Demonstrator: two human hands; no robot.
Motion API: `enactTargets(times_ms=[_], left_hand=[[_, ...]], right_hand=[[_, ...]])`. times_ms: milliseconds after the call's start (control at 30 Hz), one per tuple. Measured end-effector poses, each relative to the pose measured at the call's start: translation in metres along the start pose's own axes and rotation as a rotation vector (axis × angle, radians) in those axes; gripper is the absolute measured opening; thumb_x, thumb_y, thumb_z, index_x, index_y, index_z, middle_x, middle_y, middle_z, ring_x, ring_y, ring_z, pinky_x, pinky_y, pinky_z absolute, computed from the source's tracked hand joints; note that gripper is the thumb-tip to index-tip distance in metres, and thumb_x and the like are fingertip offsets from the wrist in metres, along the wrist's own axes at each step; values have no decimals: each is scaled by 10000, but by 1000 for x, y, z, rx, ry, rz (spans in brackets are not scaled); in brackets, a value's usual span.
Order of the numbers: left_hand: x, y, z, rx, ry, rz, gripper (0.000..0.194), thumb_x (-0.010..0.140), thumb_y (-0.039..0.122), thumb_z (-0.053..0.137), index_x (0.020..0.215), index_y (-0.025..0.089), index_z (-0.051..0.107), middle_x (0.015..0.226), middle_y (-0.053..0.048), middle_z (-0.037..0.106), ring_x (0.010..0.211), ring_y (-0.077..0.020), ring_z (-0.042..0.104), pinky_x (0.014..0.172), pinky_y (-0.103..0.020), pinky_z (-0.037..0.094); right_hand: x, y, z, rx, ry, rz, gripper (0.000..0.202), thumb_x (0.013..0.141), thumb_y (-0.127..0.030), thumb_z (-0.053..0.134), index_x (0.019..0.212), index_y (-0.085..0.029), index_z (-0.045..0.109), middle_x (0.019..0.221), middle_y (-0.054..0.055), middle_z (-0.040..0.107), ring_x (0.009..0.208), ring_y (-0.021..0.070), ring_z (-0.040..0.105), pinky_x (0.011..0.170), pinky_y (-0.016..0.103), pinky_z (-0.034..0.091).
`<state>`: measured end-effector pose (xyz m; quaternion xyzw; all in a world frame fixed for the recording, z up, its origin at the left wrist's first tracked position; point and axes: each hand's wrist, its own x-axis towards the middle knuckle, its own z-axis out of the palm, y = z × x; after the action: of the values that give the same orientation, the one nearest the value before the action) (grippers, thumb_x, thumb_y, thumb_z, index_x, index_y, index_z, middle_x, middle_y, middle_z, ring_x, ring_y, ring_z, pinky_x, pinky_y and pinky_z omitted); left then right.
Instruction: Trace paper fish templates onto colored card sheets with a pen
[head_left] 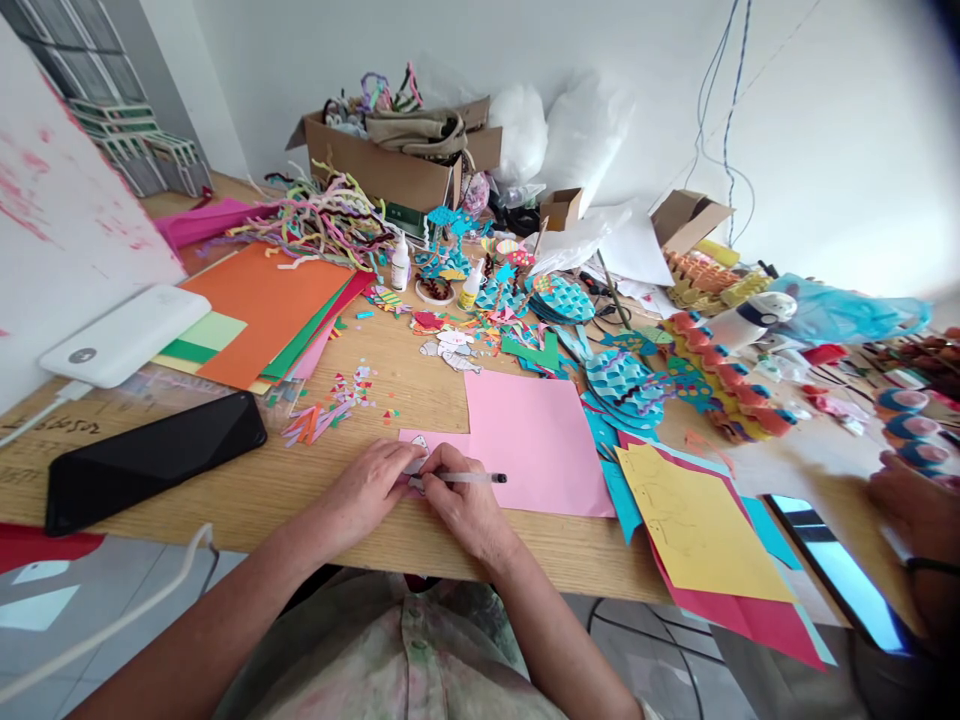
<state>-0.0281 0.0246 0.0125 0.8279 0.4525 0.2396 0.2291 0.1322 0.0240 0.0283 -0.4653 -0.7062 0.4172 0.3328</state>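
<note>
My right hand (466, 508) is closed around a pen (480, 478) with a clear barrel and dark end, its tip hidden by the fingers. My left hand (367, 492) lies close beside it, fingers together, holding down a small white paper cutout (419, 443) mostly covered by both hands. Under the cutout is a narrow part of pink paper (454, 438). A larger pink sheet (536, 440) lies just right of it. Farther back are several white fish cutouts (451, 350) with drawn outlines.
Paper scraps (337, 400), a black phone (154, 460) and a stack of coloured sheets (262, 300) lie at left. Glue bottles (400, 263) and blue paper crafts (622, 385) stand behind. At right are yellow paper (697, 520), a lit phone (840, 570) and another person's hand (911, 500).
</note>
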Motion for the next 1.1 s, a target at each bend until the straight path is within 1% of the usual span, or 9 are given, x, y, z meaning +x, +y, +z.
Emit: enactTargets(times_ms=[133, 267, 400, 500, 733, 867, 1000, 1100], left_hand=[[0, -1, 1, 0, 2, 0, 353, 753, 17, 516, 1064, 185, 523, 1049, -57, 630, 1008, -205, 567, 889, -372, 463], [0, -2, 2, 6, -1, 9, 347, 743, 8, 520, 1050, 168, 523, 1054, -71, 626, 1010, -213, 562, 888, -378, 462], [0, -2, 2, 6, -11, -1, 316, 736, 6, 518, 1004, 173, 530, 1028, -63, 629, 994, -213, 568, 878, -378, 466], [1, -2, 1, -4, -9, -16, 305, 731, 1, 497, 973, 182, 536, 1005, -54, 632, 977, -209, 576, 863, -377, 474], [0, -4, 4, -28, 31, -24, 362, 701, -21, 475, 992, 187, 528, 1008, -53, 636, 967, -209, 588, 855, -384, 485], [-1, -6, 6, -25, 65, -25, 398, 692, -31, 475, 1022, 187, 520, 1039, -61, 632, 980, -210, 586, 863, -385, 488], [-1, -5, 4, -32, 70, -22, 426, 707, -22, 466, 1074, 189, 511, 1079, -66, 623, 1019, -209, 573, 887, -397, 481], [-1, -7, 3, -53, 59, -11, 475, 731, 7, 484, 1169, 192, 470, 1160, -78, 590, 1088, -215, 538, 932, -426, 452]], right_hand=[[1, 2, 0, 5, -3, 0, 101, 694, -124, 426, 692, -193, 501, 607, -32, 514, 539, 109, 434, 530, 213, 334], [3, 2, 2, 37, -11, 14, 91, 696, -138, 427, 688, -195, 498, 605, -31, 515, 533, 110, 430, 515, 214, 332], [4, 1, 3, 59, -22, 4, 92, 693, -131, 427, 679, -197, 490, 606, -34, 511, 535, 107, 431, 516, 211, 336], [5, 0, 4, 59, -34, -15, 109, 689, -116, 422, 685, -198, 493, 626, -31, 526, 558, 110, 456, 539, 213, 356], [8, -2, 7, 51, -44, -57, 153, 689, -82, 411, 708, -204, 502, 671, -22, 552, 615, 118, 504, 601, 219, 402], [9, -3, 8, 63, -35, -83, 158, 685, -70, 411, 703, -202, 497, 681, -24, 550, 628, 113, 513, 625, 213, 415], [9, -3, 10, 88, -21, -104, 164, 686, -69, 411, 716, -197, 509, 703, -18, 554, 646, 113, 513, 640, 216, 413], [6, -3, 5, 132, -2, -71, 127, 686, -98, 428, 699, -196, 509, 657, -28, 534, 600, 109, 491, 591, 215, 401]])
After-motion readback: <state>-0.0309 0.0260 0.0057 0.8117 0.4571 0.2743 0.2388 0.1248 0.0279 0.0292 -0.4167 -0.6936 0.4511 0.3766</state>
